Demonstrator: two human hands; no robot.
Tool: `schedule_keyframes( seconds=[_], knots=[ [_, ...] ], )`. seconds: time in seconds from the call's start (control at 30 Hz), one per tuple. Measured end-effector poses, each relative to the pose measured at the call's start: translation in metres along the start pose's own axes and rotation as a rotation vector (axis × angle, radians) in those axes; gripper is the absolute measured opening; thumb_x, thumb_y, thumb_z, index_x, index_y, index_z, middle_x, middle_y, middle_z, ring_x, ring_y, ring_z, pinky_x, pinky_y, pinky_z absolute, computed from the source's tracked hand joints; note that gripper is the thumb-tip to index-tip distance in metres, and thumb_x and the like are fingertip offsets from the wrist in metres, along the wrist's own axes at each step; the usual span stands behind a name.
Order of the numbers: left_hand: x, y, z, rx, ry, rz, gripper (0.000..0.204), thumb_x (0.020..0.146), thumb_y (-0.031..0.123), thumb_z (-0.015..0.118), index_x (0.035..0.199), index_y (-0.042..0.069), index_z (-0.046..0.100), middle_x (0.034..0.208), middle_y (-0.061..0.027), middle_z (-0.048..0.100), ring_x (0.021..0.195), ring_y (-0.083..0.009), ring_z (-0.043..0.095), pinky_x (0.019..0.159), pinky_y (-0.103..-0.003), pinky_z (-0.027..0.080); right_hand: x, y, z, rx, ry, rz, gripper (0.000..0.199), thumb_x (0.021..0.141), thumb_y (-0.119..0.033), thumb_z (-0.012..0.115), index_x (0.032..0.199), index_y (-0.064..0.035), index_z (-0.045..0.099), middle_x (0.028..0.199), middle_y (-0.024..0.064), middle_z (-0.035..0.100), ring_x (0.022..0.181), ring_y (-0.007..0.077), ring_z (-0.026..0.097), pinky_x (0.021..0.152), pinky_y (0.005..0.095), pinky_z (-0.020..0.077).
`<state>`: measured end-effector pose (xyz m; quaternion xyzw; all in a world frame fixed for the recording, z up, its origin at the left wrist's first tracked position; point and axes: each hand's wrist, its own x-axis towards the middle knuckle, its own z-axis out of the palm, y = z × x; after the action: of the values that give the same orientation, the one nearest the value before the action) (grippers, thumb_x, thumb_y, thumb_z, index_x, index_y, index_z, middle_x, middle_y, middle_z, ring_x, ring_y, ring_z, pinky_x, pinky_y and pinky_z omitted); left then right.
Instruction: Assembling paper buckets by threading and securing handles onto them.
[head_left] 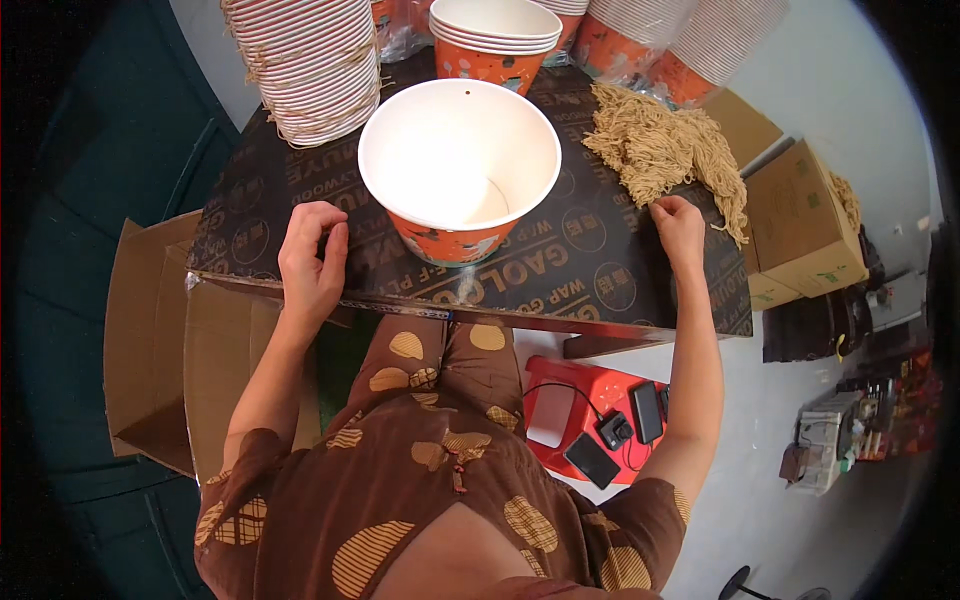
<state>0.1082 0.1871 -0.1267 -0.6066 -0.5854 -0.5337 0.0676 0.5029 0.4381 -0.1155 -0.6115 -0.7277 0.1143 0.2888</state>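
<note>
A large paper bucket (460, 247), white inside and orange with a pattern outside, stands on the dark printed tabletop in front of me. A small dark hole shows near its far rim. Left of the bucket, my left hand (312, 262) rests by the table edge, fingers loosely bent and the thumb apart, holding nothing. My right hand (680, 232) pinches at the near end of a heap of tan cord pieces (650, 140). The single strand between its fingertips is mostly hidden.
A tall stack of buckets (305, 70) with cords along the rims stands at the back left. More nested buckets (497, 50) are behind. Cardboard boxes (800, 215) flank the table (560, 290), one open box (150, 330) at left. A red stool (560, 375) carries small devices below.
</note>
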Motion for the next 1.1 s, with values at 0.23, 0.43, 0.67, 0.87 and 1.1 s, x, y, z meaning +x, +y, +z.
schedule_keyframes(
  seconds=[0.23, 0.43, 0.67, 0.87, 1.1],
  knots=[
    [-0.001, -0.003, 0.001, 0.004, -0.002, 0.021, 0.007, 0.088, -0.005, 0.057, 0.093, -0.001, 0.057, 0.091, -0.0111, 0.057, 0.075, -0.0195, 0.055, 0.066, -0.028, 0.047, 0.000, -0.008, 0.008, -0.131, 0.074, 0.000, 0.022, 0.081, -0.023, 0.062, 0.092, -0.0055, 0.070, 0.088, 0.0160, 0.070, 0.087, 0.0345, 0.067, 0.076, 0.0422, 0.0513],
    [0.000, -0.003, 0.001, -0.009, -0.001, 0.017, 0.007, 0.088, -0.006, 0.057, 0.093, -0.001, 0.057, 0.090, -0.0109, 0.057, 0.073, -0.0191, 0.055, 0.063, -0.027, 0.046, -0.001, -0.002, 0.007, -0.109, 0.079, -0.025, 0.021, 0.080, -0.019, 0.062, 0.093, -0.0054, 0.070, 0.088, 0.0181, 0.069, 0.087, 0.0361, 0.066, 0.076, 0.0431, 0.0509],
    [-0.001, -0.005, 0.000, 0.011, -0.001, 0.046, 0.007, 0.087, -0.005, 0.058, 0.093, -0.001, 0.057, 0.090, -0.0115, 0.058, 0.076, -0.0212, 0.056, 0.066, -0.028, 0.046, -0.033, -0.022, 0.000, -0.148, 0.078, -0.116, 0.016, 0.079, -0.016, 0.059, 0.081, -0.0003, 0.062, 0.082, 0.0222, 0.066, 0.083, 0.0420, 0.063, 0.073, 0.0488, 0.0493],
    [0.000, -0.002, 0.001, 0.001, 0.000, 0.041, 0.007, 0.087, -0.005, 0.058, 0.093, -0.001, 0.057, 0.090, -0.0116, 0.058, 0.077, -0.0217, 0.057, 0.067, -0.029, 0.047, -0.088, -0.056, 0.004, -0.173, -0.015, -0.279, 0.010, 0.077, -0.011, 0.059, 0.079, -0.0017, 0.058, 0.081, 0.0210, 0.062, 0.076, 0.0407, 0.062, 0.068, 0.0493, 0.0494],
    [-0.001, 0.000, 0.000, 0.020, -0.015, 0.029, 0.005, 0.088, -0.004, 0.058, 0.092, -0.001, 0.057, 0.090, -0.0116, 0.058, 0.076, -0.0212, 0.057, 0.067, -0.028, 0.047, -0.168, -0.119, 0.005, 0.086, -0.247, -0.567, 0.012, 0.071, -0.005, 0.065, 0.076, -0.0031, 0.055, 0.077, 0.0149, 0.057, 0.072, 0.0349, 0.060, 0.063, 0.0447, 0.0496]
  ],
)
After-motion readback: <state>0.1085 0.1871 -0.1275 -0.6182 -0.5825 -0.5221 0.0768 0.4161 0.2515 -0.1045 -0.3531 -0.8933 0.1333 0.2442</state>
